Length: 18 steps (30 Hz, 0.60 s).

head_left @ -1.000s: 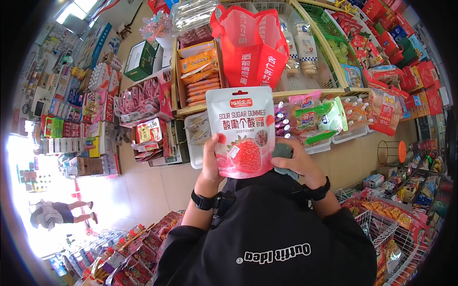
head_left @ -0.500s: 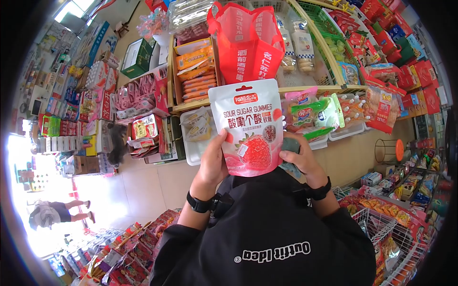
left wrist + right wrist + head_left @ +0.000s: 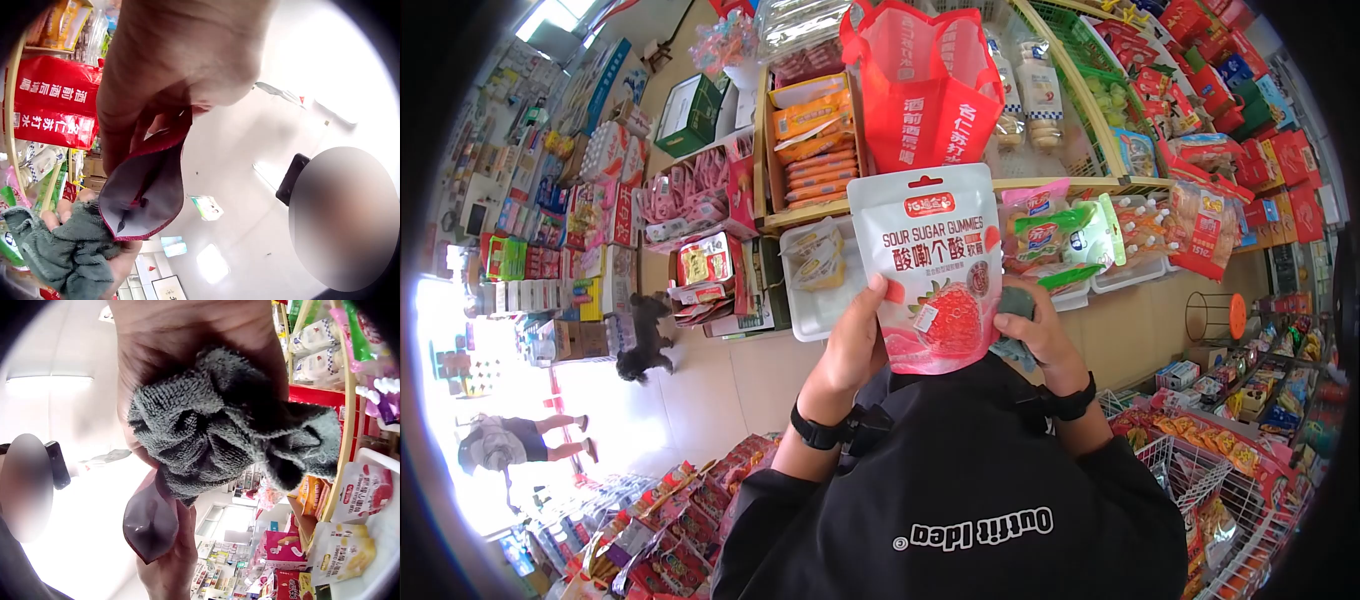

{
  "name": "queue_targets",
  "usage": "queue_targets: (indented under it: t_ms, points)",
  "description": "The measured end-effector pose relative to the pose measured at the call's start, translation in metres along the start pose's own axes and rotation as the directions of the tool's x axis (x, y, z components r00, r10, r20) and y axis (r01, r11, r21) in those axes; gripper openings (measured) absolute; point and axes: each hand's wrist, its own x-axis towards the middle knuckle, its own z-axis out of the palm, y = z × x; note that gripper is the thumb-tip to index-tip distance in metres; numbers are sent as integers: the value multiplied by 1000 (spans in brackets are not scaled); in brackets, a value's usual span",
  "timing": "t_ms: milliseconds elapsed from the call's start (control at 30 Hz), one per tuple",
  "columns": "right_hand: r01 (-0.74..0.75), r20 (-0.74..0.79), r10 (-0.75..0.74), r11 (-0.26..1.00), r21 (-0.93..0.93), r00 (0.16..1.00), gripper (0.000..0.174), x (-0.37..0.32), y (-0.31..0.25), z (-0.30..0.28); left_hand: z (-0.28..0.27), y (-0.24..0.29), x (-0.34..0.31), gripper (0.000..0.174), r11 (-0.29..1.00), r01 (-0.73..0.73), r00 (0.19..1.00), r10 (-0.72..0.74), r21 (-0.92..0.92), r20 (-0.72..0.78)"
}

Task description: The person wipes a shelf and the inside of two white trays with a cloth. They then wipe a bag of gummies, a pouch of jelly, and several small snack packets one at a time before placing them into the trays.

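Observation:
A white and pink pouch of strawberry sour sugar gummies (image 3: 945, 255) is held upright in front of the chest, its printed front showing in the head view. My left hand (image 3: 855, 340) grips its left edge, thumb on the front. My right hand (image 3: 1040, 335) holds a bunched grey-green cloth (image 3: 1016, 302), and its thumb lies at the pouch's right edge. From the left wrist, the pouch's folded base (image 3: 144, 194) shows between the two hands. In the right wrist view the crumpled cloth (image 3: 194, 425) fills the palm and hides most of the fingers.
Ahead, a red bag (image 3: 930, 100) stands on a wooden-framed display rack beside a box of orange packets (image 3: 812, 130). A white tray (image 3: 800, 320) with pouches sits below. A black dog (image 3: 645, 338) is on the floor at left. A wire basket (image 3: 1200, 470) stands at lower right.
The pouch and both hands have shifted slightly right, and the pouch's top tilts a little to the left. The dog has come out into view on the floor.

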Motion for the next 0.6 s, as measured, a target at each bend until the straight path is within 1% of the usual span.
queue_targets:
  t_ms: [167,300,433,533,600]
  points:
    - [33,35,-33,999,25,999,28,0,-3,2,0,0,-4,53,1000,1,1000,-1,-9,-5]
    - [23,56,-24,999,29,998,32,-3,-10,3,2,1,-8,53,1000,18,1000,-18,1,-21]
    - [1,59,-5,998,68,998,41,-6,-16,5,2,0,-10,53,1000,20,1000,-20,-1,-8]
    - [2,46,-6,997,77,999,47,-9,-16,6,3,0,-10,57,1000,-5,1000,5,-11,21]
    - [14,36,-17,997,70,999,51,-13,-15,3,2,-1,-10,58,999,-19,996,22,-30,82]
